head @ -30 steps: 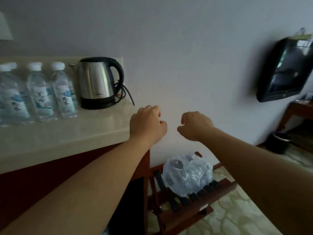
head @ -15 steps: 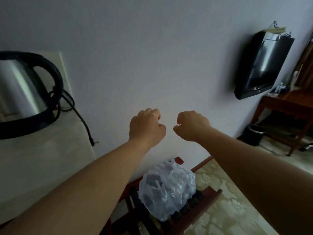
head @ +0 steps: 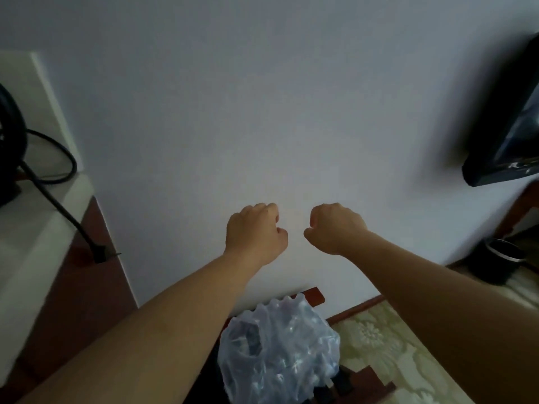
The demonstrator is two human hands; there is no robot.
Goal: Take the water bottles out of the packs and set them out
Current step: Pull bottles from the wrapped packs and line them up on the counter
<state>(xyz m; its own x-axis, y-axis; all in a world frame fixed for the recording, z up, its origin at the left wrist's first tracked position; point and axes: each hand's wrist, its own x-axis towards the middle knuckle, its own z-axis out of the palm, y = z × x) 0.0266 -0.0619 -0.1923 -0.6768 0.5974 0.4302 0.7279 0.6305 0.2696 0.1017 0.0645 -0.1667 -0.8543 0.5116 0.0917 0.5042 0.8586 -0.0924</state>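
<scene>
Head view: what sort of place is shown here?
Probably a hotel room: a wall-mounted TV, a wooden luggage rack holding a plastic pack, and a counter with a black cord lying on it.

Left edge: pale countertop, black power cord trailing over its corner. Upper right: wall-mounted television. Below it: black waste bin. Lower right: floral-patterned floor.
</scene>
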